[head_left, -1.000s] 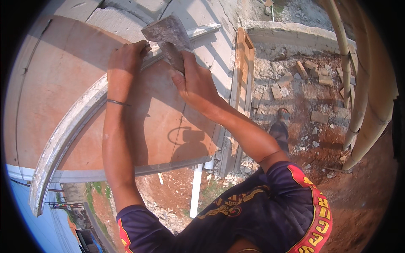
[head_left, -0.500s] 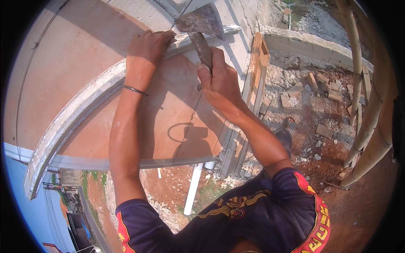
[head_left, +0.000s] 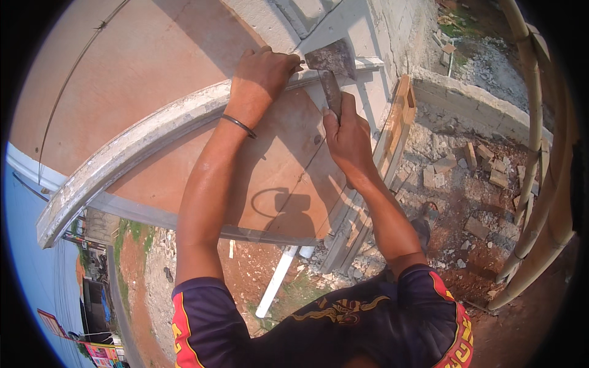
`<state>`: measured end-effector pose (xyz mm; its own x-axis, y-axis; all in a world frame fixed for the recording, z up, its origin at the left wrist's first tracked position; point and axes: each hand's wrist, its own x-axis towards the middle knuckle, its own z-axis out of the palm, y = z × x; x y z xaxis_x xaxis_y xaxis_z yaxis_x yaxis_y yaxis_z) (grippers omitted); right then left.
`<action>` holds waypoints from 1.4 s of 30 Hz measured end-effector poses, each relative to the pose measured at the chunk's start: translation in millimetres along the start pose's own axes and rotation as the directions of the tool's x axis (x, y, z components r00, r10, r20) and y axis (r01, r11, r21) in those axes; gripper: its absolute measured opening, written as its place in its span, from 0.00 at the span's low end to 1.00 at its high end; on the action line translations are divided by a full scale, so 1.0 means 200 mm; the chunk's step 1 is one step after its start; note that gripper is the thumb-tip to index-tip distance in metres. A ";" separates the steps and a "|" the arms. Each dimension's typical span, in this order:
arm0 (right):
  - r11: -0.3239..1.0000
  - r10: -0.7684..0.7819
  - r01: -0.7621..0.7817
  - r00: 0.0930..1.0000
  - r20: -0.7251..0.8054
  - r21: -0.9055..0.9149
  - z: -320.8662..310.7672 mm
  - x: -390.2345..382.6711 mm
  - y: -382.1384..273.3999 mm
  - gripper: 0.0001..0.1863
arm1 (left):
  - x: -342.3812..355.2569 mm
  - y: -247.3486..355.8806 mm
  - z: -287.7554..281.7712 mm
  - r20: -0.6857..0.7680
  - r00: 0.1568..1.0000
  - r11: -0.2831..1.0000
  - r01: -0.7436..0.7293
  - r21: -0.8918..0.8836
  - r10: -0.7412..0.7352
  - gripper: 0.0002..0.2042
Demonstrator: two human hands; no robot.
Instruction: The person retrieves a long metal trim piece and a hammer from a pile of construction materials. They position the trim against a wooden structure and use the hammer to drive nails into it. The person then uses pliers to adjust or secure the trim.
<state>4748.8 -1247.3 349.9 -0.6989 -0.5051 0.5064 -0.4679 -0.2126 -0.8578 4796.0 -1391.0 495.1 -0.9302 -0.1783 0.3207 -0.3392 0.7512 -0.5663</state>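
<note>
My right hand [head_left: 348, 140] grips the handle of a rusty hatchet [head_left: 327, 58], its head raised just past my left fingertips over the upper end of a long, whitish, paint-flecked strip [head_left: 141, 138]. My left hand [head_left: 262, 80], with a dark band at the wrist, rests on that strip and is closed round a small dark nail-like object, mostly hidden by the fingers. The strip lies diagonally across a pinkish-brown board [head_left: 282, 159], where shadows of my arms and head fall.
A grey block wall [head_left: 325, 18] rises beyond the board. At right are a wooden plank frame [head_left: 396, 122], a low concrete ledge [head_left: 466, 98], broken blocks and rubble [head_left: 475, 227], and bamboo poles [head_left: 524, 73]. A white pipe [head_left: 275, 282] hangs below the board; a road shows lower left.
Both hands and the hatchet have shifted rightward in the view along with much of the scene. The hatchet head rose, then came lower, close by my left fingers.
</note>
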 end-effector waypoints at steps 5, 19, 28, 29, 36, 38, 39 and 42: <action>0.962 -0.086 0.168 0.935 -0.344 0.217 0.01 -0.02 0.01 0.19 | 0.00 -0.01 0.01 0.006 1.000 1.000 -0.005 0.018 0.005 0.09; 0.993 -0.107 0.108 0.994 0.023 -0.049 0.01 0.01 -0.01 0.14 | 0.01 -0.05 0.06 -0.007 0.997 0.996 -0.072 0.060 0.073 0.09; 0.996 -0.065 0.068 0.996 0.060 -0.050 0.01 -0.02 -0.04 0.22 | 0.01 -0.06 0.08 -0.043 0.994 0.992 -0.097 0.075 0.100 0.09; 0.998 -0.052 0.052 0.999 0.015 -0.045 0.01 -0.03 -0.04 0.22 | 0.00 -0.06 0.08 0.004 0.997 0.995 -0.082 0.061 0.082 0.08; 0.957 -0.142 0.229 0.904 -0.403 0.177 0.06 -0.03 0.00 0.18 | 0.00 -0.05 0.08 0.008 0.999 0.998 -0.053 0.047 0.053 0.08; 0.984 -0.125 0.121 0.992 -0.022 -0.134 0.08 -0.01 0.03 0.18 | 0.00 -0.05 0.08 0.007 0.999 0.997 -0.054 0.054 0.054 0.08; 0.995 -0.076 0.069 0.991 -0.106 -0.065 0.09 -0.03 0.04 0.18 | 0.00 -0.06 0.09 0.004 0.998 0.996 -0.064 0.060 0.064 0.08; 0.964 -0.168 0.240 0.879 -0.446 0.110 0.10 -0.03 0.06 0.15 | 0.00 -0.06 0.10 -0.017 0.998 0.997 -0.055 0.052 0.056 0.08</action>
<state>4757.6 -1264.0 334.5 -0.7770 -0.0355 0.6286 -0.5596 -0.4187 -0.7153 4797.4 -1413.0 487.1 -0.9452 -0.1250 0.3016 -0.2944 0.7257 -0.6219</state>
